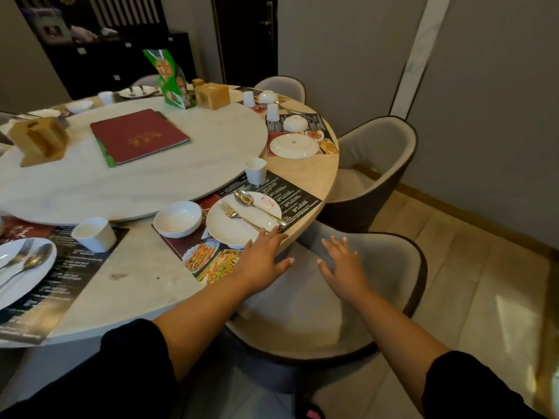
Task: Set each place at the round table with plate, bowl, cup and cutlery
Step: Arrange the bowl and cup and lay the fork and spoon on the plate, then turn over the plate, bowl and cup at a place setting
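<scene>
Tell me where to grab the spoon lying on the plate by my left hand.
Probably pinch the spoon at its handle end, coming from the side near your left hand. That end sticks out past the plate rim, leaving room to get under it; its scoop lies flat beside the fork.

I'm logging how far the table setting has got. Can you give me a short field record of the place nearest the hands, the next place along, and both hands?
nearest place: near plate with fork and spoon lying on it; near bowl upright at its left in view; near cup upright beyond it
next place: far plate, far bowl and far cup all upside down
left hand: fingers straight, at the near plate's rim; contact unclear
right hand: fingers spread, over the chair, holding nothing
</scene>
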Action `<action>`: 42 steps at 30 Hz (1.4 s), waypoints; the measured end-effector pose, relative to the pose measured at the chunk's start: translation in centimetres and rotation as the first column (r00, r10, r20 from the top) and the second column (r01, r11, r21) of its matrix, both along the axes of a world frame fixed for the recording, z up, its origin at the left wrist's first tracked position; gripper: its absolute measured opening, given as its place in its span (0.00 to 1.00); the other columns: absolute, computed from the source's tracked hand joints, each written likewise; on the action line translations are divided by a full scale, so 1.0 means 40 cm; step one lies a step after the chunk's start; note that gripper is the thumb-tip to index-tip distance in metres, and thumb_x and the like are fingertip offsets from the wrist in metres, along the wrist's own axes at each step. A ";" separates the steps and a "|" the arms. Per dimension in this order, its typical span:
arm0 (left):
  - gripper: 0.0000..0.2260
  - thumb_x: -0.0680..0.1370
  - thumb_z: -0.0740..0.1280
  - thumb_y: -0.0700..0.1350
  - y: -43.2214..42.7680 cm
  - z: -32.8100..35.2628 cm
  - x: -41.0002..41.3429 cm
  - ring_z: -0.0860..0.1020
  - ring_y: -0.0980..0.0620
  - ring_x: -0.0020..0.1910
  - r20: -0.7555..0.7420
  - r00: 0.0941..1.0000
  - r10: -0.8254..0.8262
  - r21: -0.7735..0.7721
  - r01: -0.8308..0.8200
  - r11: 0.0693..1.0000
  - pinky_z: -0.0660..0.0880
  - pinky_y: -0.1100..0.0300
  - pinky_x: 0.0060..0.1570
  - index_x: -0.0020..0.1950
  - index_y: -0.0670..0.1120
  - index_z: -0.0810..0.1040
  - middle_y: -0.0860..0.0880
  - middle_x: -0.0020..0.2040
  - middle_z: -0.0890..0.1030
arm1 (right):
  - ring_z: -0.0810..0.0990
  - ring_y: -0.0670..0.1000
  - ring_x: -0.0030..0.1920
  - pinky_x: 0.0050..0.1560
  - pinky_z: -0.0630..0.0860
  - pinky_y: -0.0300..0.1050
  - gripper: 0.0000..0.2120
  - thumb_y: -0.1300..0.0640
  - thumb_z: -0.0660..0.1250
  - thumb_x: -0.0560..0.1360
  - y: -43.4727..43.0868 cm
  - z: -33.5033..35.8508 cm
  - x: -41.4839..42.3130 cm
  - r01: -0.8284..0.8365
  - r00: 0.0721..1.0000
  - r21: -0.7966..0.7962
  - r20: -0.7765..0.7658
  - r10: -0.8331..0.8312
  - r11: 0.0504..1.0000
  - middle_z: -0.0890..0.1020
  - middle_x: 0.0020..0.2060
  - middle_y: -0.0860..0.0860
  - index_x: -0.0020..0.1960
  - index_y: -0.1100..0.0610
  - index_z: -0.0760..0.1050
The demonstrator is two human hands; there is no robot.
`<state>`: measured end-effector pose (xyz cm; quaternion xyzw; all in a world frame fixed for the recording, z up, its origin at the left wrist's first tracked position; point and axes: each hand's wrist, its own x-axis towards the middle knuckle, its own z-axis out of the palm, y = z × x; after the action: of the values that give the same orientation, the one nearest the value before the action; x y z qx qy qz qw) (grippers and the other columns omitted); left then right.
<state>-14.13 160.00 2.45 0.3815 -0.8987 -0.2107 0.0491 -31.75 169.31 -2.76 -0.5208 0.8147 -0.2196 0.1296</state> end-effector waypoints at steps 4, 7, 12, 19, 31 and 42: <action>0.27 0.79 0.57 0.58 0.042 0.013 0.015 0.47 0.47 0.78 0.090 0.992 -0.091 -0.055 0.096 0.994 0.49 0.46 0.74 0.76 0.53 0.56 0.49 0.79 0.50 | 0.45 0.53 0.77 0.74 0.46 0.56 0.27 0.47 0.56 0.80 0.069 0.001 0.010 -0.006 0.999 0.064 -0.047 0.009 0.998 0.53 0.77 0.49 0.76 0.49 0.53; 0.28 0.79 0.57 0.59 0.063 0.023 -0.010 0.46 0.47 0.78 0.126 0.986 -0.112 -0.071 0.121 0.990 0.48 0.45 0.74 0.77 0.53 0.55 0.49 0.79 0.48 | 0.43 0.52 0.77 0.74 0.44 0.55 0.28 0.46 0.55 0.80 0.101 0.008 -0.019 0.018 0.997 0.089 -0.072 -0.012 0.996 0.52 0.77 0.49 0.76 0.49 0.51; 0.29 0.79 0.58 0.59 0.099 0.022 -0.131 0.45 0.48 0.78 0.110 0.985 -0.131 -0.067 0.139 0.988 0.46 0.43 0.74 0.77 0.53 0.54 0.50 0.79 0.47 | 0.43 0.53 0.77 0.74 0.45 0.55 0.28 0.46 0.55 0.80 0.135 0.033 -0.140 0.040 0.995 0.082 -0.098 -0.032 0.996 0.51 0.77 0.49 0.77 0.49 0.50; 0.29 0.78 0.54 0.62 0.120 0.003 -0.475 0.42 0.50 0.77 0.043 0.993 -0.113 -0.063 0.116 0.991 0.44 0.43 0.73 0.77 0.54 0.53 0.50 0.79 0.45 | 0.44 0.53 0.77 0.75 0.49 0.57 0.28 0.45 0.56 0.79 0.164 0.044 -0.439 0.066 0.984 0.090 -0.171 -0.050 0.994 0.52 0.77 0.50 0.76 0.48 0.52; 0.33 0.77 0.54 0.66 0.103 -0.068 -0.922 0.40 0.50 0.77 0.017 0.998 0.057 0.034 -0.058 0.998 0.41 0.43 0.73 0.78 0.52 0.50 0.51 0.79 0.43 | 0.43 0.53 0.77 0.75 0.47 0.58 0.29 0.47 0.57 0.79 0.072 0.071 -0.938 -0.088 0.982 0.109 -0.155 0.105 0.990 0.51 0.77 0.49 0.76 0.48 0.51; 0.33 0.76 0.53 0.66 -0.255 -0.106 -1.100 0.42 0.50 0.77 0.004 0.914 0.405 0.007 -0.405 0.914 0.43 0.41 0.72 0.77 0.54 0.49 0.50 0.79 0.43 | 0.41 0.52 0.77 0.75 0.45 0.57 0.29 0.48 0.58 0.79 -0.381 0.064 -1.143 -0.344 0.926 0.094 -0.128 0.354 0.934 0.49 0.77 0.48 0.76 0.47 0.49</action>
<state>-58.15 149.79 -1.79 0.5599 -0.7994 -0.1990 0.0892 -77.46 154.07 -0.20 -0.6669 0.7235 -0.1264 0.1258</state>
